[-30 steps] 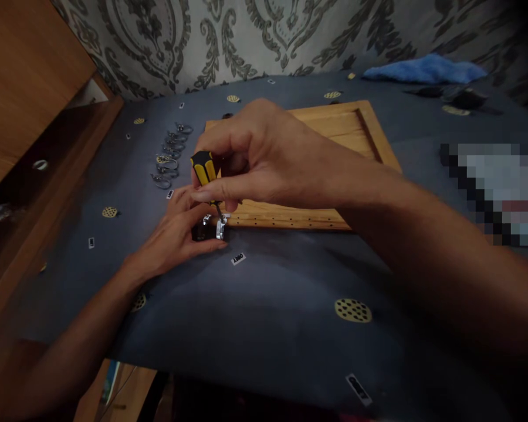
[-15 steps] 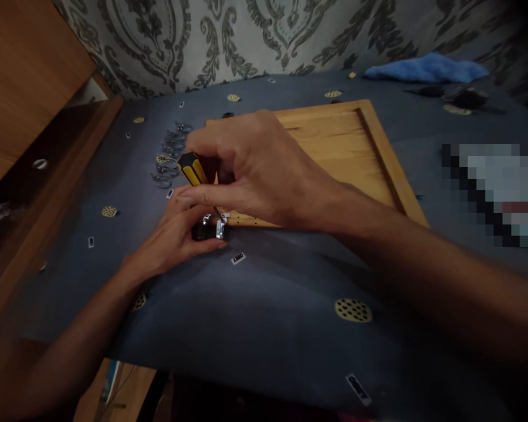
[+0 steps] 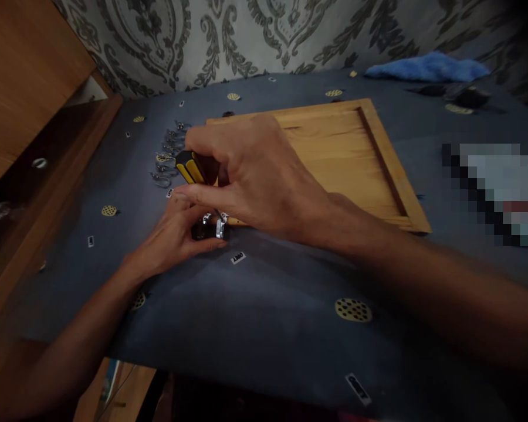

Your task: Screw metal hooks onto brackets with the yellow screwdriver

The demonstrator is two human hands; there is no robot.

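My right hand (image 3: pixel 250 176) is closed round a black-and-yellow screwdriver (image 3: pixel 191 168), which tilts with its shaft down toward a small metal hook (image 3: pixel 220 227). That hook sits at the near left edge of a wooden tray-like panel (image 3: pixel 334 135). Beside it, my left hand (image 3: pixel 171 231) has its thumb and fingers round the metal hardware at the panel's corner. A second shiny metal piece (image 3: pixel 206 218) shows between the left fingers. Part of the panel is hidden under my right hand and forearm.
Several metal hooks (image 3: pixel 162 176) lie in a row left of the panel on the dark patterned cloth (image 3: pixel 268 293). A blue cloth (image 3: pixel 429 67) and a dark object (image 3: pixel 470 95) lie at the back right. A blurred-out item (image 3: pixel 497 193) is at the right, and wooden furniture (image 3: pixel 30 76) stands at the left.
My right wrist and forearm have turned and dropped slightly, covering more of the panel's near edge. The screwdriver handle has shifted a little to the left. My left hand is unchanged.
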